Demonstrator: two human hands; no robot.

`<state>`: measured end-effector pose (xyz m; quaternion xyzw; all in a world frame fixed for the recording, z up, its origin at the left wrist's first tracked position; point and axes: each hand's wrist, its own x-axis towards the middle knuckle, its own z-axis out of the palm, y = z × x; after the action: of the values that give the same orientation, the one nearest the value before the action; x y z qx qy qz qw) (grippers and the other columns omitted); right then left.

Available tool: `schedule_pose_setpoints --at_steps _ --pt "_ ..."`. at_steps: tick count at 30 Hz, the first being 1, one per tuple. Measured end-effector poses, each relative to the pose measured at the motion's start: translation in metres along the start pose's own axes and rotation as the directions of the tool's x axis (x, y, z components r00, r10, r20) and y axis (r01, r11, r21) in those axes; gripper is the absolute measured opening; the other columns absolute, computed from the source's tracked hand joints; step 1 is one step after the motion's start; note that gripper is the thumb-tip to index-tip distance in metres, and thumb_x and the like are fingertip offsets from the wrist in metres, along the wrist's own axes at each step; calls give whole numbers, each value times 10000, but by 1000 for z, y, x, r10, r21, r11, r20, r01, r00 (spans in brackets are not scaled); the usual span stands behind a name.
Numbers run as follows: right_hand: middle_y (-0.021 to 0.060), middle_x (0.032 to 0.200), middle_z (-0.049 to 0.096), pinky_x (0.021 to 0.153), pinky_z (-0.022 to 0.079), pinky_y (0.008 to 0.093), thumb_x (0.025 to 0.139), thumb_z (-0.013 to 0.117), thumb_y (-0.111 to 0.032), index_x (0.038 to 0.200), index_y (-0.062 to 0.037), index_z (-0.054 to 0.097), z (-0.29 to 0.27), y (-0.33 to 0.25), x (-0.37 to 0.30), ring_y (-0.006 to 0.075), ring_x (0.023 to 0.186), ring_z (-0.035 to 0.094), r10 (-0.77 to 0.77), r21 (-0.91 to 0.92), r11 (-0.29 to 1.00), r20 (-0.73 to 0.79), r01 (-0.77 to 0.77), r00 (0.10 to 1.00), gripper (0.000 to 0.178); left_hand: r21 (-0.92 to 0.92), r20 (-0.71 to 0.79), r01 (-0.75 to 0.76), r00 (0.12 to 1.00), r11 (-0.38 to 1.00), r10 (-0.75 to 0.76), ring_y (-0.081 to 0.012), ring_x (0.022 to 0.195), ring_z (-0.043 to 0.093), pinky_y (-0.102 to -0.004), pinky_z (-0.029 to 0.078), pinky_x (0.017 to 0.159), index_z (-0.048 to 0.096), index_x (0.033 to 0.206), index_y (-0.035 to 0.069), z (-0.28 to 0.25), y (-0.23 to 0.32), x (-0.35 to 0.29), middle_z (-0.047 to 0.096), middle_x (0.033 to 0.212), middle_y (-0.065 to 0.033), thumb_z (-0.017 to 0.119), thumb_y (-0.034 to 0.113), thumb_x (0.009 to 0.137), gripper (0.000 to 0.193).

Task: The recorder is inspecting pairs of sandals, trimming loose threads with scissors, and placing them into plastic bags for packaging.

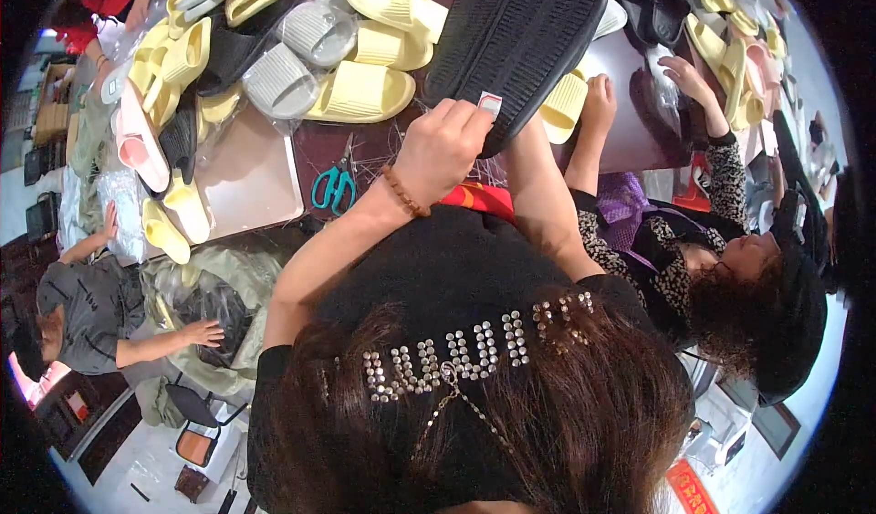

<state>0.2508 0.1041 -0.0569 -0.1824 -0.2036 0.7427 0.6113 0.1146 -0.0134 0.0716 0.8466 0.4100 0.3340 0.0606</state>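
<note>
What looks like a pair of black slippers [520, 35] is held up in front of me, ridged soles facing me. My left hand [447, 144], with a brown bead bracelet on its wrist, is closed at the heel end. Its fingertips are at a small white label with a red edge [490, 103] on the sole. My right forearm reaches up behind the slippers. They hide my right hand, so its grip does not show. Teal-handled scissors [334, 188] lie on the dark red table [328, 149] left of my left wrist, among loose clear threads.
Yellow slippers [365, 92] and grey slippers [281, 83] are piled beyond my hands. A pale tray [251, 172] is at the left. One person [78, 309] reaches over a lined sack [224, 281] at the left. Another [730, 267], at the right, has both hands at the table.
</note>
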Motion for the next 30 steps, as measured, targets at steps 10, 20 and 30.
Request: schedule_pose_setpoints --at_steps 10,20,30 --pt "140 1127 502 848 429 395 849 433 -265 1135 -8 468 17 5 -27 298 991 501 -105 -261 962 -62 85 993 386 -169 0 37 999 985 -37 -202 600 536 -280 432 535 524 785 4 3 -10 5 528 664 -66 561 38 718 84" --pt "127 1132 504 858 414 388 827 473 -228 1114 -8 477 30 9 -23 292 1003 496 -204 -523 843 -97 125 974 361 -910 260 408 705 77 -660 -109 588 523 -256 442 552 568 816 9 -10 -57 -14 550 675 -58 558 64 755 82" --pt "114 1137 507 869 399 382 805 512 -191 1092 -9 486 58 -44 -47 286 1015 491 -325 -763 616 -22 194 945 341 66 517 -51 856 996 10 -262 744 580 -375 468 645 575 784 80 111 -100 -86 571 791 -87 488 160 759 121"
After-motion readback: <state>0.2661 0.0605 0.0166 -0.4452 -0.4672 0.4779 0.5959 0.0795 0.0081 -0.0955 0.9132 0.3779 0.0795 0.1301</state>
